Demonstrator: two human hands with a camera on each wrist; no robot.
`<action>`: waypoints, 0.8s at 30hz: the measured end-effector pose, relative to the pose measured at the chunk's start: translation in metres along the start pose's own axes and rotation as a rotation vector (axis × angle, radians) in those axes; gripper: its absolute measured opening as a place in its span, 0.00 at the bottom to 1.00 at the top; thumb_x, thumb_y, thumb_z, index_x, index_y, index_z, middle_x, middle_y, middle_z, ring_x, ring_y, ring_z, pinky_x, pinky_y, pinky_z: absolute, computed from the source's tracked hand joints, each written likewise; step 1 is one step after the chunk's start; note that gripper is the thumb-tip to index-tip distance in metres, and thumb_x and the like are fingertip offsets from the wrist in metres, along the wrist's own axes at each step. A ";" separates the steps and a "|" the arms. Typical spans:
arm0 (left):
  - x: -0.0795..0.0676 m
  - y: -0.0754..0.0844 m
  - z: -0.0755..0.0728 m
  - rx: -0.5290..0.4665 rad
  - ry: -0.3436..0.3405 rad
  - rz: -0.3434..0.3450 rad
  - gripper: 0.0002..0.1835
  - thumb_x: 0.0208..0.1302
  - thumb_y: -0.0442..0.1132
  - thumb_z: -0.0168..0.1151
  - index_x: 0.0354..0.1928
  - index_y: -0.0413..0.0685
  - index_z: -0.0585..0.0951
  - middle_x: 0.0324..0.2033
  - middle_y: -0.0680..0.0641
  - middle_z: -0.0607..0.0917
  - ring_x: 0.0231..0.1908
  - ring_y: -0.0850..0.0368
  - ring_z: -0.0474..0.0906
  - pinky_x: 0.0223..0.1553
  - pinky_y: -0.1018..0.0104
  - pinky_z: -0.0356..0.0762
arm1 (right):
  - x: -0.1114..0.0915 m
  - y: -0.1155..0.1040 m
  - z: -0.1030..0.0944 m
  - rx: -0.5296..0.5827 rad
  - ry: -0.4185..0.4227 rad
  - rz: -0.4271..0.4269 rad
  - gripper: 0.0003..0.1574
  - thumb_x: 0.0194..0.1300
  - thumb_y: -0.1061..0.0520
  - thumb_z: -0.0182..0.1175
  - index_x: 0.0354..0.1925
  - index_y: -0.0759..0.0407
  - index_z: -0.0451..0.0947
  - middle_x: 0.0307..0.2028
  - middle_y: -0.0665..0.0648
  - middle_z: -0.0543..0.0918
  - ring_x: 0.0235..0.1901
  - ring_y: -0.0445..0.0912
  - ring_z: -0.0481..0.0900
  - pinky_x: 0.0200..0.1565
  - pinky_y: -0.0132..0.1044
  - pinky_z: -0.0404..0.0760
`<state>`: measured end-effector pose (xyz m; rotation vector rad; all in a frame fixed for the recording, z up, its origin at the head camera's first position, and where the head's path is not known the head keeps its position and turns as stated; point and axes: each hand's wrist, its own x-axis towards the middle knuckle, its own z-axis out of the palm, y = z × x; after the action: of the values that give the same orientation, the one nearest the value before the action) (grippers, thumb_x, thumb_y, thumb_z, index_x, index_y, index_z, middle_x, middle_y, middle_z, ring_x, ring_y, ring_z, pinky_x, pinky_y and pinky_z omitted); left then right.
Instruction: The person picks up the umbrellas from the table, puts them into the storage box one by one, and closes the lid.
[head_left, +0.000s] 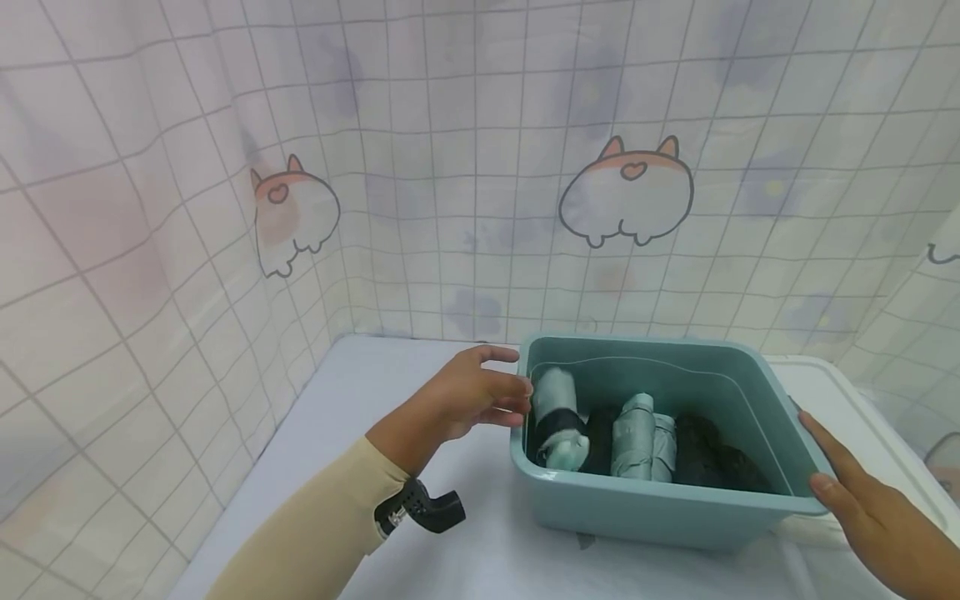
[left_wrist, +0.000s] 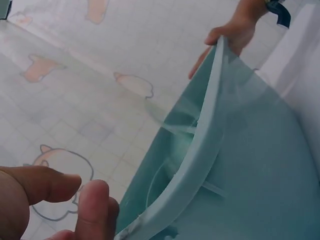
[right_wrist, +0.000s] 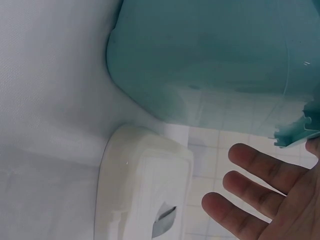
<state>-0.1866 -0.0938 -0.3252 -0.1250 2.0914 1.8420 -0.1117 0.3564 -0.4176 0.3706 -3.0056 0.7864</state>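
Note:
A blue-green plastic bin [head_left: 637,508] stands on the white table. Inside lie rolled bundles: a pale roll with a black band [head_left: 558,408] at the left, pale wrapped rolls [head_left: 634,435] in the middle, and dark bundles [head_left: 712,454] at the right. My left hand [head_left: 476,396] is at the bin's left rim, fingers loosely bent with the tips over the edge; in the left wrist view they surround nothing. At the opposite rim is my right hand [head_left: 873,508], thumb close to the front corner. Its fingers [right_wrist: 260,167] look straight and spread outside the bin wall in the right wrist view.
Beside the bin on the right is a white box [right_wrist: 150,185] with a grey latch [right_wrist: 165,220]. A gridded curtain [head_left: 450,167] with cartoon animal prints hangs behind and along the left side. White table surface [head_left: 360,375] extends left of the bin.

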 end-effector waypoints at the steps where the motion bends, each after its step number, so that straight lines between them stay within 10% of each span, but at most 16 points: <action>1: -0.001 -0.001 0.000 0.011 0.001 0.004 0.37 0.61 0.36 0.75 0.70 0.53 0.69 0.42 0.40 0.87 0.40 0.43 0.88 0.39 0.57 0.87 | 0.000 0.000 0.000 0.001 0.001 -0.001 0.45 0.84 0.47 0.38 0.81 0.45 0.21 0.76 0.80 0.42 0.56 0.89 0.63 0.39 0.86 0.63; 14: -0.010 -0.007 -0.006 0.102 0.012 0.073 0.31 0.64 0.36 0.72 0.68 0.49 0.72 0.45 0.44 0.87 0.39 0.47 0.88 0.39 0.54 0.87 | 0.001 0.001 0.000 -0.007 -0.007 0.003 0.45 0.84 0.47 0.38 0.81 0.46 0.21 0.75 0.81 0.44 0.55 0.87 0.65 0.39 0.85 0.64; 24: -0.025 -0.017 -0.012 0.407 -0.029 0.229 0.21 0.71 0.43 0.66 0.63 0.51 0.77 0.44 0.52 0.85 0.37 0.53 0.86 0.47 0.52 0.85 | 0.000 0.001 0.000 -0.006 -0.013 0.020 0.45 0.84 0.47 0.37 0.81 0.46 0.20 0.74 0.83 0.46 0.55 0.88 0.64 0.38 0.84 0.67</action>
<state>-0.1608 -0.1119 -0.3325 0.2505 2.4938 1.4764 -0.1117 0.3577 -0.4182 0.3478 -3.0272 0.7797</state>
